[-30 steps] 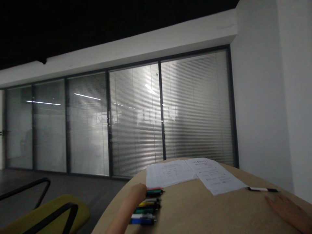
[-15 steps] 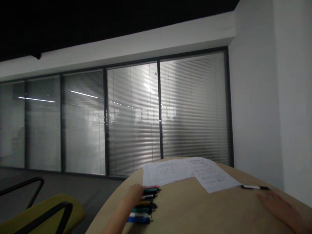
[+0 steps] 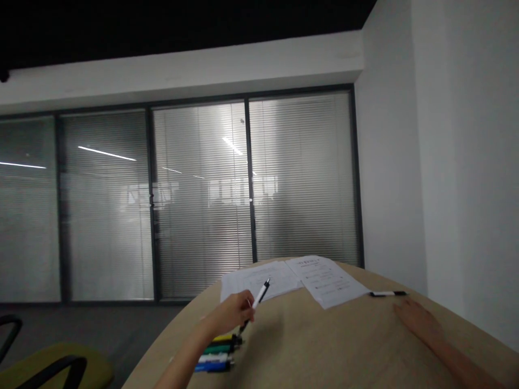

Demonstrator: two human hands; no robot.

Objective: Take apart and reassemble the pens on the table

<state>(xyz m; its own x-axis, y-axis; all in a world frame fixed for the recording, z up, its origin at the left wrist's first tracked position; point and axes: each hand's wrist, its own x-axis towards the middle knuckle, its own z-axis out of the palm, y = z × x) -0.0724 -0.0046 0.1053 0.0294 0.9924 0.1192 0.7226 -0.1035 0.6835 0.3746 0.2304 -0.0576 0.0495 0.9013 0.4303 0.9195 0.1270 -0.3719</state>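
Observation:
My left hand (image 3: 237,312) is closed around a white and black pen (image 3: 260,295), raised at a slant above the table with one black end pointing up and away. Below that hand lies a row of pens: a yellow and black pen (image 3: 224,339), a green pen (image 3: 218,349), a white pen (image 3: 213,358) and a blue pen (image 3: 211,367). My forearm covers part of the row. My right hand (image 3: 417,320) lies flat on the tabletop with its fingers stretched out. Just beyond its fingertips rests another black and white pen (image 3: 388,293).
Two printed paper sheets, a left sheet (image 3: 237,283) and a right sheet (image 3: 326,283), lie at the far side of the round wooden table (image 3: 324,346). A yellow-green chair (image 3: 87,364) with black armrests stands at lower left. Glass partitions with blinds (image 3: 304,178) rise behind.
My left hand has lifted a white and black pen up from the row and moved it right. The view has turned slightly right. My right hand still lies on the table.

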